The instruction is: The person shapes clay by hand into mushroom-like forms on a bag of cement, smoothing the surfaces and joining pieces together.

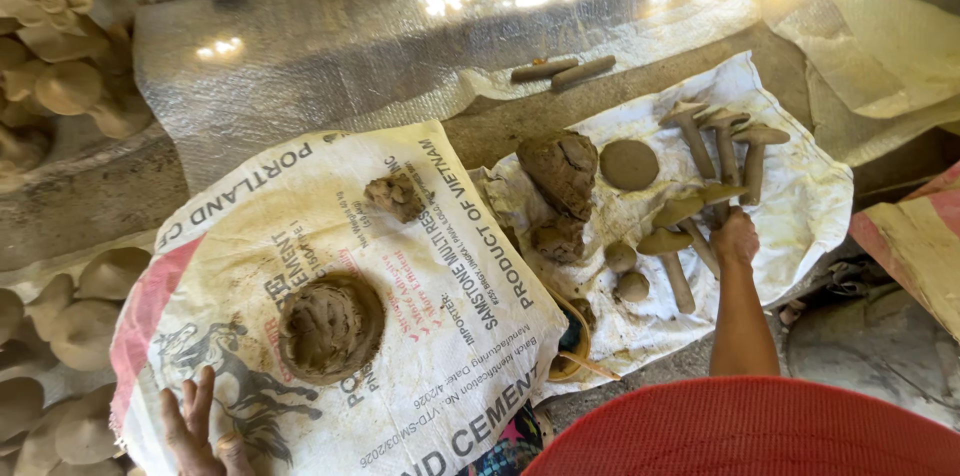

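Note:
My right hand [736,236] reaches out over a white cloth [800,206] and closes on the stem of a clay mushroom [695,208] among several wet clay mushrooms lying there. My left hand [195,428] rests open and flat on a printed white sack [440,266] at the bottom left, holding nothing. A round, hollowed disc of clay [330,324] sits on the sack just right of that hand. A small rough clay lump [396,195] lies farther up the sack.
A big clay lump [560,174], a flat clay disc [629,164] and small clay balls [625,271] share the cloth. Two clay rolls [565,70] lie on the grey sheet behind. Dried clay caps [70,326] pile at the left. A small bowl [572,341] sits at the sack's edge.

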